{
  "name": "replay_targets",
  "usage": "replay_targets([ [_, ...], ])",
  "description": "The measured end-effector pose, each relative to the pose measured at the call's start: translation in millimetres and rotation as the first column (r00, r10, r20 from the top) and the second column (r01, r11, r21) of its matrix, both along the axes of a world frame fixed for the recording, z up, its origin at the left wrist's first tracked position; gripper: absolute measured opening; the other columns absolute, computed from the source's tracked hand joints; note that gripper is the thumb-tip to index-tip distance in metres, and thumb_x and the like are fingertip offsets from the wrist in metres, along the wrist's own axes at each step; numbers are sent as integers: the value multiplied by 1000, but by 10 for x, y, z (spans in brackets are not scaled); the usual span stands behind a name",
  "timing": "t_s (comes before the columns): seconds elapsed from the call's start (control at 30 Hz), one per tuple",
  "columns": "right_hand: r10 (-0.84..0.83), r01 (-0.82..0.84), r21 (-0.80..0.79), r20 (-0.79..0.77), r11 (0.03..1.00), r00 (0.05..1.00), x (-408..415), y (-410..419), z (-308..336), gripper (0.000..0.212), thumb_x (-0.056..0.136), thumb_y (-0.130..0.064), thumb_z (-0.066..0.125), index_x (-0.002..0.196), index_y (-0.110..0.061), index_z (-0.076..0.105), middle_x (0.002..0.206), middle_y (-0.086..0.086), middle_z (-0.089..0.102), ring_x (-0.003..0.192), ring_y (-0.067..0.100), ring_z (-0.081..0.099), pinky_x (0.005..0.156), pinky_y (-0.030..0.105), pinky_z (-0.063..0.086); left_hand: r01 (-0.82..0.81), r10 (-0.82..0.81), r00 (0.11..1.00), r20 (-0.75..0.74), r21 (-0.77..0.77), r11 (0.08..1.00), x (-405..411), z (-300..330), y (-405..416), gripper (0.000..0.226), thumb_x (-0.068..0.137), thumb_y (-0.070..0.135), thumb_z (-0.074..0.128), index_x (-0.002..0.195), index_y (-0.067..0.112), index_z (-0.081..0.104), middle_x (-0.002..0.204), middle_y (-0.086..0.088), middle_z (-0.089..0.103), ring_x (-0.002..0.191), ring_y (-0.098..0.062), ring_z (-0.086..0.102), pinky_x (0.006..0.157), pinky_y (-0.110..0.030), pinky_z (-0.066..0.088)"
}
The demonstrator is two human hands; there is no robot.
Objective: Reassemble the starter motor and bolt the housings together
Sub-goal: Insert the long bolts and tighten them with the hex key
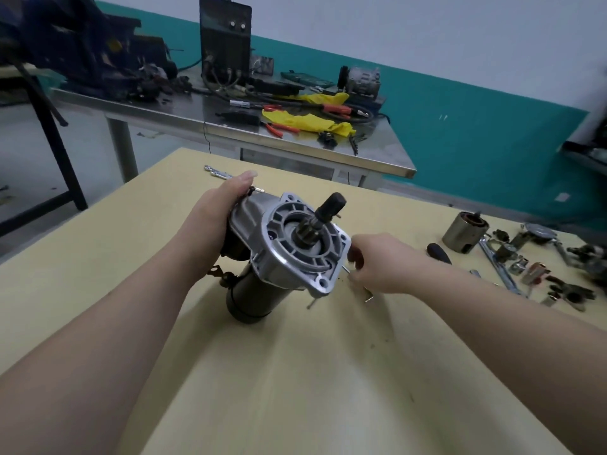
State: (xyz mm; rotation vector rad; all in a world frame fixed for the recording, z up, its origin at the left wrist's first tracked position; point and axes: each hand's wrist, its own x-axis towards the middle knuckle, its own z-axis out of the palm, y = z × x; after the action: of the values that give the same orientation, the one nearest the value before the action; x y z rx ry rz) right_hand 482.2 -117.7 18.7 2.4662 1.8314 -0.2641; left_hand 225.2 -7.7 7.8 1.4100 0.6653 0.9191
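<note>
The starter motor [289, 247] stands tilted on the yellow table [295, 372], silver nose housing and dark pinion shaft pointing up toward me, black body resting on the tabletop. My left hand [216, 211] grips its far left side, fingers wrapped over the solenoid end. My right hand [377, 264] is at the housing's lower right flange, fingers pinched on a thin metal bolt [346, 269] beside the flange. A second thin metal piece [368, 295] lies under that hand.
To the right lie a cylindrical motor casing [463, 231], a black-handled screwdriver [438, 252], a wrench [496, 261] and several small parts. A ratchet piece [216, 172] lies at the far edge. A steel bench [230, 113] with tools stands behind.
</note>
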Motion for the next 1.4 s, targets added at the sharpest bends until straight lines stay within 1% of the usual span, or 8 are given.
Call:
replay_targets([
  [0.23,0,0,-112,4,994,1000,-46,77,-91,25,86,-3,63,101,-22,68,93,-3,61,74,14,59,53,27,48,-9,9,1000,-7,28,1000,-24,5,-36,52,80,76,60,65,26,65,66,0,66,59,-19,64,58,-30,50],
  [0.33,-76,82,16,-236,996,969,-28,69,34,27,90,-3,62,96,-25,78,93,0,71,75,16,67,61,28,59,-49,49,999,-12,-14,999,-16,-3,-26,53,78,79,61,64,27,63,68,0,65,60,-19,63,68,-35,49],
  [0.43,102,290,309,-823,906,559,-20,28,413,34,93,5,59,100,-19,83,85,7,76,74,20,69,62,23,57,-56,55,998,-28,-42,998,0,-2,-15,67,77,84,60,76,18,67,79,-9,67,72,-25,64,81,-44,47],
  [0.53,411,304,393,-912,868,4,-107,-14,795,43,94,15,51,118,-10,77,98,10,73,87,21,69,74,32,58,-51,51,998,-36,-13,999,9,13,-35,102,78,95,51,94,-5,61,90,-14,66,78,-29,60,81,-44,46],
  [0.8,591,328,695,-718,640,367,-721,188,959,12,101,-19,71,105,-13,80,74,2,72,68,17,66,64,34,60,-79,79,995,-64,14,997,100,29,-54,91,79,95,44,84,6,64,81,-14,62,75,-28,59,81,-46,43],
  [0.93,600,231,681,-726,695,337,-721,277,837,14,100,-15,71,108,-13,81,86,4,73,78,14,64,69,32,56,-65,67,996,-61,28,997,80,4,-18,78,75,94,57,73,16,62,71,-8,61,66,-26,58,72,-41,45],
  [1.13,758,111,786,-616,608,212,-794,286,578,26,96,6,68,119,-6,68,94,12,81,88,28,78,77,33,62,2,-1,999,-41,3,1000,68,-33,8,113,65,105,56,96,-3,68,91,-21,71,84,-36,66,89,-51,49],
  [1.4,805,103,851,-522,515,281,-835,273,565,13,97,9,66,104,-1,67,97,15,80,87,28,79,76,34,63,-22,22,1000,-1,-6,1000,89,21,-35,60,75,77,66,75,17,67,75,-16,60,73,-33,55,81,-49,42],
])
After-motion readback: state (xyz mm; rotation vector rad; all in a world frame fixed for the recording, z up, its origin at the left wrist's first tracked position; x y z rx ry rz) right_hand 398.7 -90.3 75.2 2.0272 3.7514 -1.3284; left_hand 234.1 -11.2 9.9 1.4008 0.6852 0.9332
